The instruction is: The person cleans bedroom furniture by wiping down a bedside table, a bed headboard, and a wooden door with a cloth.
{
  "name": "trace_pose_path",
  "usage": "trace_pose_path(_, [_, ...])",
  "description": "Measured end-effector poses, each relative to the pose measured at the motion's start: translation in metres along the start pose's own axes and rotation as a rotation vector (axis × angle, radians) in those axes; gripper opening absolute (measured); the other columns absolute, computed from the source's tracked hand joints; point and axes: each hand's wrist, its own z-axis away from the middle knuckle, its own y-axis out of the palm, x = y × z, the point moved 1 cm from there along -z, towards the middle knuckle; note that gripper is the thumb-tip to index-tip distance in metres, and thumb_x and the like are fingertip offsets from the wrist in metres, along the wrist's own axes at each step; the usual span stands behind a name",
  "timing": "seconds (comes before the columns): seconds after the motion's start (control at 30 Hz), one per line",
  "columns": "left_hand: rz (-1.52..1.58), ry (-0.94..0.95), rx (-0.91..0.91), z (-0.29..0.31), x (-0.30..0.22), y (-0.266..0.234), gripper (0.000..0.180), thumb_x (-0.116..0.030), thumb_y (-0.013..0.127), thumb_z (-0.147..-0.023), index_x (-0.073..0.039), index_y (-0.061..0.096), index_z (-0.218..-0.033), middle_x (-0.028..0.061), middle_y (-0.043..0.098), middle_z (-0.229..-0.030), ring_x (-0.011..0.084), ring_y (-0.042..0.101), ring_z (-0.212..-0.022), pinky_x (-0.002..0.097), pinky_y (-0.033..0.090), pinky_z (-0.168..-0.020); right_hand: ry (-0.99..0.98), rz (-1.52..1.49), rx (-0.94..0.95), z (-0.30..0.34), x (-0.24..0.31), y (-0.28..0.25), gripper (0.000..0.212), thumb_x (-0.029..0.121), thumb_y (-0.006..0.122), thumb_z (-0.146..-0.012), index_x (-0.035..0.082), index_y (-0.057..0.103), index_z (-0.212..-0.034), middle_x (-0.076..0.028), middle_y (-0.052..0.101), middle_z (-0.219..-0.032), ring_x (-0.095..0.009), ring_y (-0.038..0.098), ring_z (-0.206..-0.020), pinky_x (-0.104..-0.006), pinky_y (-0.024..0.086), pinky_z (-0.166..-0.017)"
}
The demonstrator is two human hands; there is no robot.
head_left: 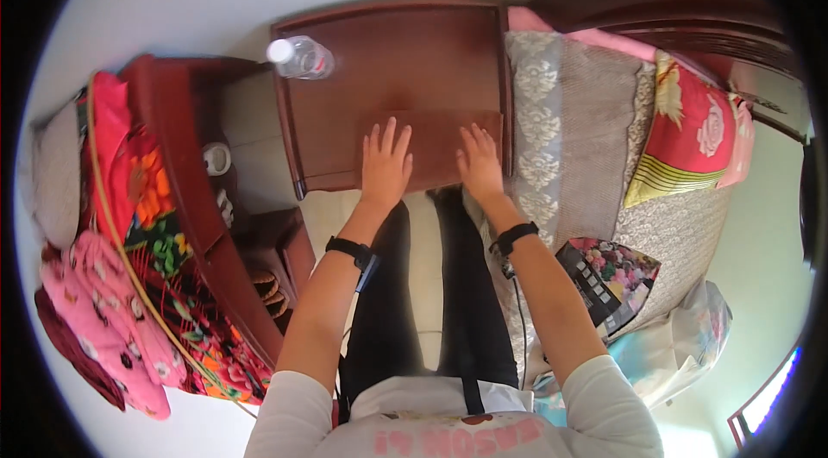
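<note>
A dark red-brown wooden cabinet top lies in front of me. Along its near edge is a flat brown rectangular piece, close to the wood in colour; its kind is unclear. My left hand rests palm down at the left part of this piece, fingers spread and pointing away from me. Over its right part lies my right hand, also flat with fingers stretched out. Neither hand grips anything. A clear plastic bottle with a white cap is at the far left of the top, apart from both hands.
To the right is a bed with a patterned grey cover, a red floral pillow and a dark flowered bag. On the left, a wooden shelf unit bears folded red floral bedding and a pink blanket.
</note>
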Motion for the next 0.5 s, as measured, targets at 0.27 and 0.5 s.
trace_pose_path(0.27, [-0.141,-0.068,0.187,-0.018,0.032,0.086,0.06,-0.03,0.054,-0.08,-0.02,0.033,-0.135,0.0121,0.02,-0.143,0.0437,0.015,-0.129,0.0586,0.016,-0.101,-0.006,0.433,0.019,-0.032,-0.043,0.069,0.063,0.033,0.056,-0.077,0.018,0.034,-0.134,-0.012,0.019,-0.143,-0.038,0.016,-0.13,-0.0552,0.02,-0.101])
trace_pose_path(0.5, [-0.085,0.0,-0.069,-0.124,0.048,0.071,0.06,-0.03,0.055,-0.077,-0.019,0.036,-0.133,0.0083,0.024,-0.143,0.0387,0.02,-0.129,0.0568,0.019,-0.101,-0.268,0.552,-0.049,-0.145,-0.045,0.038,0.059,0.034,0.05,-0.079,0.021,0.034,-0.135,-0.01,0.022,-0.143,-0.036,0.019,-0.13,-0.0527,0.019,-0.102])
